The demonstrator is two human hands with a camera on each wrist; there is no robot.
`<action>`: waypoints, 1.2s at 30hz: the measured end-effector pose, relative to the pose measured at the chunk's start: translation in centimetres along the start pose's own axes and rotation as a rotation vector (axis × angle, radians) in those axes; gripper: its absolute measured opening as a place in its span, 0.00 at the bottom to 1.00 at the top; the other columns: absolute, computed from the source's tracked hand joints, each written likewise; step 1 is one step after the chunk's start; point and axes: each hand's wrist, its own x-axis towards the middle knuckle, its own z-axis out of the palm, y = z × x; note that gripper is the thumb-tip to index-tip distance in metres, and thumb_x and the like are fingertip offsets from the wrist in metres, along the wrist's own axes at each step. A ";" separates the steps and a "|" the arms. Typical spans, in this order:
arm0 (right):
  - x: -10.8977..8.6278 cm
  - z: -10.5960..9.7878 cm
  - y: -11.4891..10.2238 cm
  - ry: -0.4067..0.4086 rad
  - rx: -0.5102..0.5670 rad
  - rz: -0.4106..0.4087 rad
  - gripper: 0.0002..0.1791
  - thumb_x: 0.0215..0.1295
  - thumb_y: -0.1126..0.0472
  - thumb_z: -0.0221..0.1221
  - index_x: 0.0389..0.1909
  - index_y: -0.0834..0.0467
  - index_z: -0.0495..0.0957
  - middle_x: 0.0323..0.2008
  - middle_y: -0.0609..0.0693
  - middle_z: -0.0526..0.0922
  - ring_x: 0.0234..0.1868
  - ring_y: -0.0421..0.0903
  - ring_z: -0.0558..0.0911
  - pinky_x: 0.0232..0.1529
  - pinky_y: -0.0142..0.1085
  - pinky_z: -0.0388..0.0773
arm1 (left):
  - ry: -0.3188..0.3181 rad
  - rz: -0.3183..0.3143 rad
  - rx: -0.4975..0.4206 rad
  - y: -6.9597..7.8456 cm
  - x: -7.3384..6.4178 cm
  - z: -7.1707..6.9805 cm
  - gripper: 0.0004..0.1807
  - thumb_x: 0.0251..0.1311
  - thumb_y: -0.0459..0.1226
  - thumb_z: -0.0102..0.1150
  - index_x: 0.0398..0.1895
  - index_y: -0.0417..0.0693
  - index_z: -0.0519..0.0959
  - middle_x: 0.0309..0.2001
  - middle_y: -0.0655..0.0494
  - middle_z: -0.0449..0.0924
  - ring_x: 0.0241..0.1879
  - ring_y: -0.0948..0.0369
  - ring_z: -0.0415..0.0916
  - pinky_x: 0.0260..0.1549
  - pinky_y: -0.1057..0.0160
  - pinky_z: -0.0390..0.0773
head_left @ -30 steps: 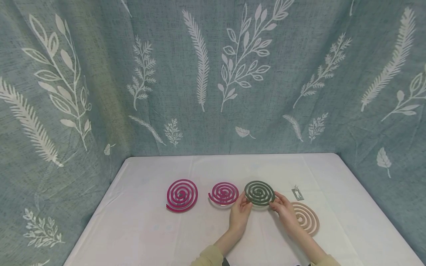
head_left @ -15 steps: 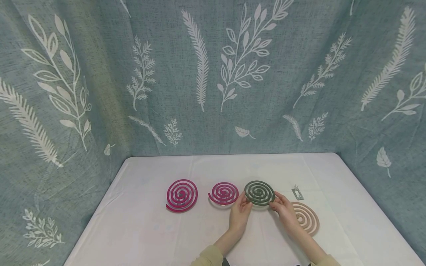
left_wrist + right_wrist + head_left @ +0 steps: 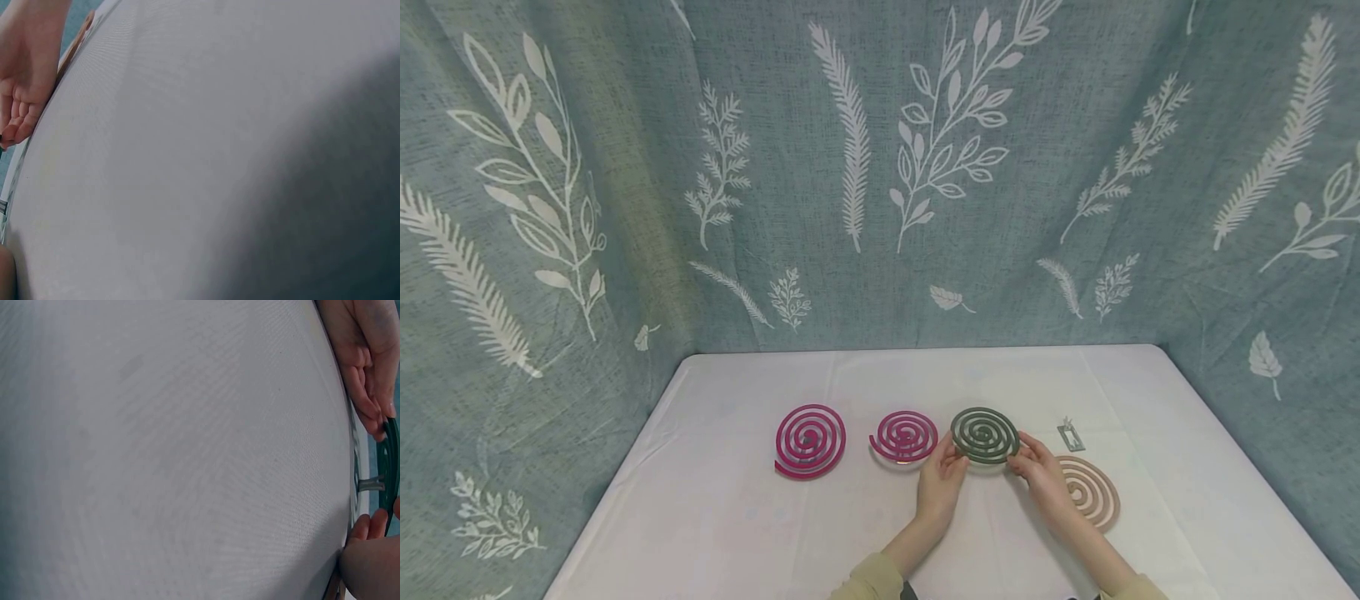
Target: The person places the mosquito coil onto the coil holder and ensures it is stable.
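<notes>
A dark green mosquito coil lies level between both hands. My left hand pinches its left edge and my right hand its right edge, thumbs toward me. In the right wrist view the green coil shows edge-on, with a metal coil stand beneath its middle. Just left of my left hand, a magenta mosquito coil is propped over the table. Behind my right forearm lies a tan mosquito coil, partly hidden by it.
Another magenta mosquito coil is farther left. A small metal stand with an upright prong lies beyond the tan coil. The white-covered table ends at a blue-green leaf-patterned curtain behind and on both sides.
</notes>
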 end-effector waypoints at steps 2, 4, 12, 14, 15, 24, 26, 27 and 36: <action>0.0 0.0 0.0 0.006 0.005 0.003 0.34 0.58 0.72 0.50 0.67 0.71 0.54 0.30 0.41 0.72 0.29 0.31 0.72 0.35 0.23 0.72 | -0.001 0.005 0.014 0.1 -0.1 0.0 0.28 0.60 0.25 0.54 0.64 0.28 0.63 0.47 0.39 0.75 0.46 0.59 0.74 0.51 0.65 0.78; 0.1 0.0 0.1 0.009 0.003 0.007 0.34 0.58 0.72 0.51 0.67 0.71 0.55 0.29 0.41 0.71 0.29 0.31 0.72 0.35 0.23 0.72 | -0.004 0.010 0.032 0.2 -0.1 -0.1 0.28 0.60 0.26 0.54 0.65 0.28 0.62 0.48 0.39 0.75 0.47 0.56 0.75 0.51 0.65 0.78; 0.0 0.0 0.1 0.012 -0.002 0.012 0.34 0.59 0.72 0.51 0.67 0.70 0.55 0.29 0.41 0.71 0.29 0.31 0.72 0.36 0.22 0.72 | -0.014 0.023 0.077 0.5 -0.2 -0.1 0.28 0.62 0.28 0.53 0.65 0.28 0.62 0.49 0.39 0.75 0.49 0.54 0.75 0.52 0.67 0.77; 0.0 0.0 0.1 0.012 0.003 0.011 0.34 0.59 0.72 0.51 0.67 0.70 0.55 0.29 0.42 0.71 0.29 0.31 0.72 0.36 0.22 0.72 | -0.013 0.026 0.080 0.5 -0.2 -0.1 0.28 0.62 0.28 0.53 0.65 0.28 0.62 0.49 0.39 0.75 0.49 0.55 0.75 0.51 0.67 0.77; 0.0 0.0 0.1 0.012 0.002 0.011 0.34 0.59 0.72 0.51 0.67 0.70 0.55 0.29 0.42 0.70 0.29 0.31 0.71 0.36 0.22 0.72 | -0.012 0.026 0.080 0.5 -0.2 -0.1 0.28 0.62 0.28 0.53 0.65 0.28 0.62 0.49 0.39 0.75 0.49 0.55 0.75 0.52 0.68 0.77; 0.0 0.0 0.0 0.017 -0.036 0.013 0.34 0.59 0.70 0.52 0.68 0.70 0.55 0.30 0.43 0.70 0.30 0.32 0.72 0.36 0.23 0.73 | -0.007 0.008 0.052 0.6 -0.3 -0.1 0.28 0.61 0.27 0.54 0.65 0.28 0.62 0.49 0.38 0.75 0.49 0.53 0.75 0.52 0.64 0.77; -0.1 0.0 0.0 0.021 -0.053 0.020 0.34 0.60 0.69 0.53 0.68 0.69 0.56 0.30 0.44 0.71 0.31 0.33 0.72 0.37 0.23 0.73 | -0.006 0.009 0.056 0.6 -0.3 -0.1 0.28 0.61 0.27 0.54 0.65 0.28 0.62 0.49 0.38 0.75 0.50 0.52 0.75 0.52 0.64 0.77; -0.1 0.0 0.0 0.021 -0.055 0.021 0.34 0.60 0.69 0.53 0.68 0.69 0.56 0.31 0.44 0.71 0.31 0.33 0.72 0.37 0.23 0.73 | -0.006 0.010 0.057 0.6 -0.3 -0.1 0.28 0.61 0.27 0.54 0.65 0.28 0.62 0.49 0.38 0.75 0.50 0.52 0.75 0.52 0.64 0.77; 0.0 0.0 -0.1 0.005 -0.044 0.013 0.35 0.61 0.69 0.52 0.68 0.71 0.53 0.32 0.47 0.72 0.31 0.32 0.72 0.36 0.23 0.73 | -0.008 0.027 0.076 0.5 -0.2 -0.2 0.28 0.62 0.27 0.53 0.65 0.28 0.62 0.49 0.38 0.75 0.49 0.53 0.75 0.51 0.66 0.78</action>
